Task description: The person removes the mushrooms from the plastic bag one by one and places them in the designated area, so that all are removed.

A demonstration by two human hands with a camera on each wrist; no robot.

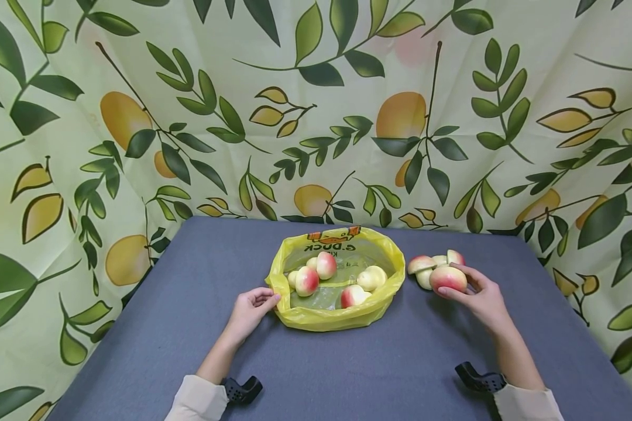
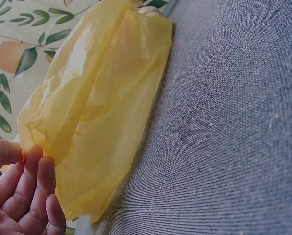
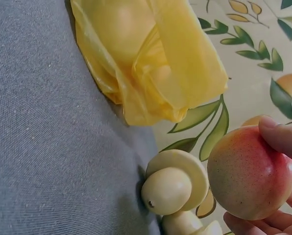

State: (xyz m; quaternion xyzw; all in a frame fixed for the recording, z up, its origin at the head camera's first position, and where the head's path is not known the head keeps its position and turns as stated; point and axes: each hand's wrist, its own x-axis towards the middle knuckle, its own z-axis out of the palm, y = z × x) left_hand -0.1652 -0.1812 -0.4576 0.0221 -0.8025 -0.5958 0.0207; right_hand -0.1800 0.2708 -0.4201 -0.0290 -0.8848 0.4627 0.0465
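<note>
Risk one: the red-and-pale fruit (image 1: 449,279) is round and looks smooth, so it could slip out of the right hand (image 1: 481,295) if the thumb and fingertips loosen. Risk two: a low sideways swing could knock the fruit pile (image 1: 422,264) just beside it and set pieces rolling on the table (image 1: 347,374). Risk three: the yellow bag (image 1: 323,320) looks thin; a hard tug by the left hand (image 1: 253,307), which pinches its left rim, could tip or tear it. Position: the gripped fruit sits between right thumb and fingers, right of the bag and apart from it; contact with the pile, cannot tell.
</note>
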